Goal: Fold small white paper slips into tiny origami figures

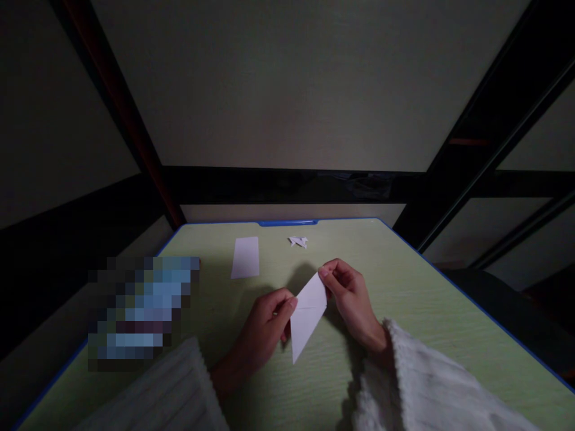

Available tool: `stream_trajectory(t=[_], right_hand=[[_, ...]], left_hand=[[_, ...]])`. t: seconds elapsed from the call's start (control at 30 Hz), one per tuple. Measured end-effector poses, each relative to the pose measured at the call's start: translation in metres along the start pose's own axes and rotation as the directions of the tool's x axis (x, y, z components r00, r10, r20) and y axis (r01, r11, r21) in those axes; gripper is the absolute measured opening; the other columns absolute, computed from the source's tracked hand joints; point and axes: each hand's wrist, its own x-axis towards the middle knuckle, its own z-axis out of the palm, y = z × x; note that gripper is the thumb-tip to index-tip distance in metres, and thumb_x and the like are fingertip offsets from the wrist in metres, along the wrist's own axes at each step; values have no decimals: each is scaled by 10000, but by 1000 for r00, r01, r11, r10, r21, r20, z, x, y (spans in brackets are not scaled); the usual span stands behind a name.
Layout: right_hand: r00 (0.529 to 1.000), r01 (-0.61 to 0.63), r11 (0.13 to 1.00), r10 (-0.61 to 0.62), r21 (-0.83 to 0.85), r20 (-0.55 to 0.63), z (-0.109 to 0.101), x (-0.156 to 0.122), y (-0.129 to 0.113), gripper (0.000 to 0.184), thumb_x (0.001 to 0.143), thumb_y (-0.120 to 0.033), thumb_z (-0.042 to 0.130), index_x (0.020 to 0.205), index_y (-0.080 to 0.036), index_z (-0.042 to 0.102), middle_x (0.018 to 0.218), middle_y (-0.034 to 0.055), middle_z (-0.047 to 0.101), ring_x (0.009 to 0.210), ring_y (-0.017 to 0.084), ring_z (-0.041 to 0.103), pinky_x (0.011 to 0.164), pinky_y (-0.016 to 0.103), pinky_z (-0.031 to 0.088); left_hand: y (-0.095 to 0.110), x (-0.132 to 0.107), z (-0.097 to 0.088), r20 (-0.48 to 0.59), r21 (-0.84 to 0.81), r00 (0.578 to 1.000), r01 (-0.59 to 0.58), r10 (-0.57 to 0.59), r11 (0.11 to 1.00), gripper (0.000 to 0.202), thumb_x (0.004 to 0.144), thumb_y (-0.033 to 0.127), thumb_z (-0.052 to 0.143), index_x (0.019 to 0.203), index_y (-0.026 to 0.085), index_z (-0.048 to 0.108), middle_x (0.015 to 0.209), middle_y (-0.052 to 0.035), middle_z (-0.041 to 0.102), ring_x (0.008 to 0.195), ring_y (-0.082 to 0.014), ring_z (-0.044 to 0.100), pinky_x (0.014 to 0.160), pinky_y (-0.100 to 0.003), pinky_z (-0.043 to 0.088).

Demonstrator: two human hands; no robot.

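Note:
Between my two hands, above the table, is a folded sheet of white paper [309, 317]. It has slanted edges, a short crease line across its middle and a pointed lower tip. My left hand [269, 320] pinches its left edge between thumb and fingers. At its upper right corner, my right hand [348, 293] grips the paper the same way. The fingers behind the sheet are partly hidden. Beyond my hands lie a flat white rectangular sheet of paper [245, 257] and a small folded paper figure [298, 242].
The light green table [395, 359] has a blue rim, with a blue strip [287, 223] at its far edge. A pixelated, blurred object [148, 311] lies at the left. Behind the table stands a pale panel [287, 90] with dark frame bars.

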Motion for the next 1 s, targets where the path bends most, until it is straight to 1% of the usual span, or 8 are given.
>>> stream_trajectory(t=[0.27,0.43,0.57,0.63,0.73,0.8,0.9,1.0], right_hand=[[978,-86,996,79,28,193,3,-3,0,160,665,-258,565,614,-138,470,479,-66,411,411,38,353,391,166,273],[969,-85,995,73,43,236,4,-6,-2,130,653,-222,569,636,-142,467,500,-64,413,414,40,361,390,168,309],[945,-25,1000,22,6,325,4,-11,-4,168,653,-167,553,806,-162,484,521,-70,399,432,51,363,390,165,300],[949,55,994,-22,-97,314,3,-14,-4,231,662,-143,537,885,-172,486,522,-68,400,446,59,371,406,171,307],[957,153,962,-88,-224,277,1,-17,-4,188,686,-157,514,872,-177,494,560,-43,461,465,71,410,428,184,336],[948,197,944,-114,-265,297,0,-18,-5,161,699,-182,511,858,-179,491,604,-22,508,471,79,443,436,192,361],[913,300,901,-174,-315,370,-3,-20,-7,164,702,-205,521,862,-181,493,615,-9,537,482,91,482,459,201,397],[851,435,827,-248,-357,464,-6,-21,-9,187,712,-218,519,894,-180,507,646,8,566,522,99,512,501,206,418]], left_hand=[[0,6,-6,-135,-13,991,-16,14,1000,246,708,323,432,520,165,420,387,78,371,344,-61,373,356,-168,290],[-2,6,-8,-211,-14,977,-24,21,1000,249,675,313,483,492,160,410,404,80,350,377,-57,347,369,-168,262],[-3,10,-11,-319,-19,947,-25,18,999,239,642,296,516,477,147,427,431,72,375,424,-58,348,399,-166,266],[-2,11,-12,-271,-65,962,12,-29,998,227,632,306,526,490,146,447,423,71,395,415,-62,366,396,-169,278],[3,10,-12,-137,-165,986,77,-100,983,181,598,301,570,561,136,506,447,58,468,436,-84,445,419,-181,333],[6,8,-12,-116,-223,985,103,-131,969,169,587,285,591,614,127,539,497,43,519,497,-104,493,459,-192,370],[8,6,-14,-129,-271,978,125,-164,954,159,580,268,607,601,119,557,502,41,531,508,-103,489,481,-198,378],[6,7,-17,-107,-275,982,120,-155,954,148,590,252,605,606,108,575,506,31,550,491,-98,481,480,-200,364]])
